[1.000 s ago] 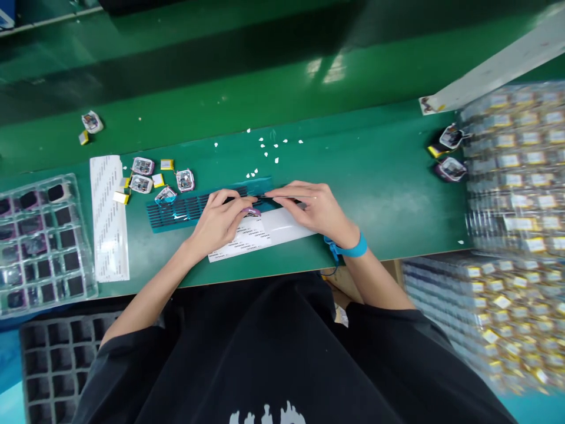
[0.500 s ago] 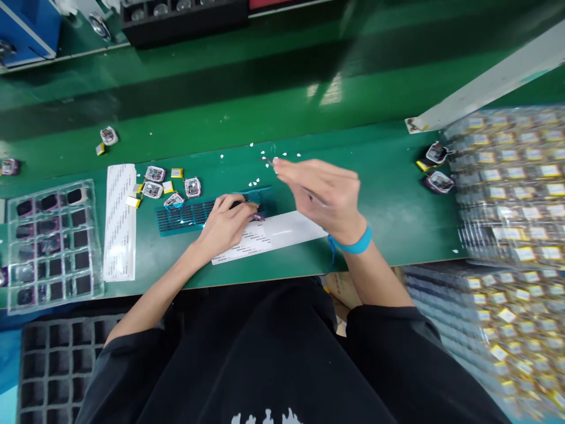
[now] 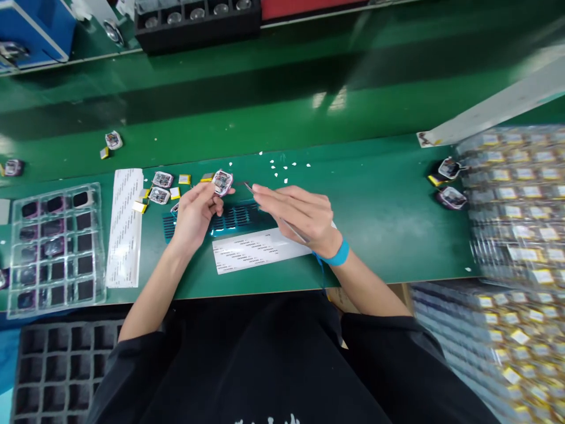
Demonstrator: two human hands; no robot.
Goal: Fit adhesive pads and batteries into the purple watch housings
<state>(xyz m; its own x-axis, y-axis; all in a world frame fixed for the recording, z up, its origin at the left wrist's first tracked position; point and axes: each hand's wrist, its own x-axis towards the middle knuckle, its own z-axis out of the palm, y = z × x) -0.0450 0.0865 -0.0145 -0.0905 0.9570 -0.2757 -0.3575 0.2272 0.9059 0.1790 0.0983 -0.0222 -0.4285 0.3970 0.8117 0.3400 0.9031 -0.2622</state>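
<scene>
We look down on a green bench (image 3: 388, 218). Near its front edge we see a printed white sheet (image 3: 241, 254), and just beyond that a blue strip (image 3: 238, 219) with dark bars. Over these we find both hands at work: the right hand (image 3: 304, 219) closed around a thin tool (image 3: 295, 231), the left hand (image 3: 194, 215) pinching a small case (image 3: 222, 183) by its near-left side. The case is held up past the strip, at the left fingertips; from the right hand it lies leftward and a little farther out. The tool's long axis slants that way, its tip beside the case, seemingly with a slight gap. We read the case as a rounded square, pale with a purplish edge, its open face showing a circuit board; no side looks clearly longer.
</scene>
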